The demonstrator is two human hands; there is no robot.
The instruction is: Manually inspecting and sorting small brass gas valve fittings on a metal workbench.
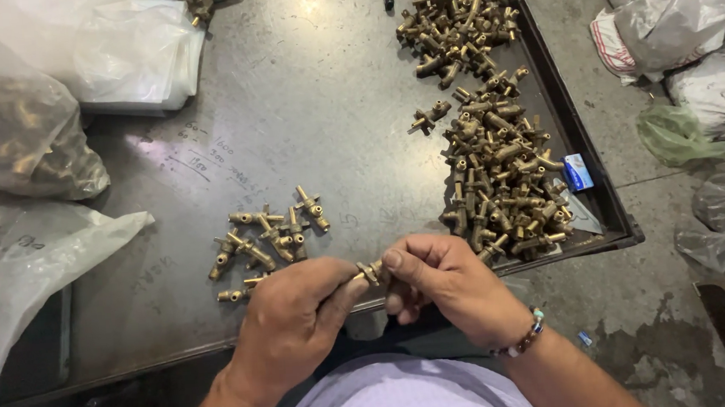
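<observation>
My left hand [292, 320] and my right hand [447, 284] meet at the near edge of a dark metal tray [321, 104]. Both pinch one small brass fitting [370, 272] between thumbs and fingertips. Just beyond my left hand lies a small cluster of brass fittings [267, 238]. A large heap of the same brass fittings [496, 160] runs along the tray's right side, close to my right hand. A beaded bracelet [527, 336] circles my right wrist.
Clear plastic bags [22, 134] holding more brass parts sit at the left, with empty bags [114, 51] behind. A small blue and white box [577, 171] lies by the tray's right rim. More bags [690, 27] lie on the concrete floor at right.
</observation>
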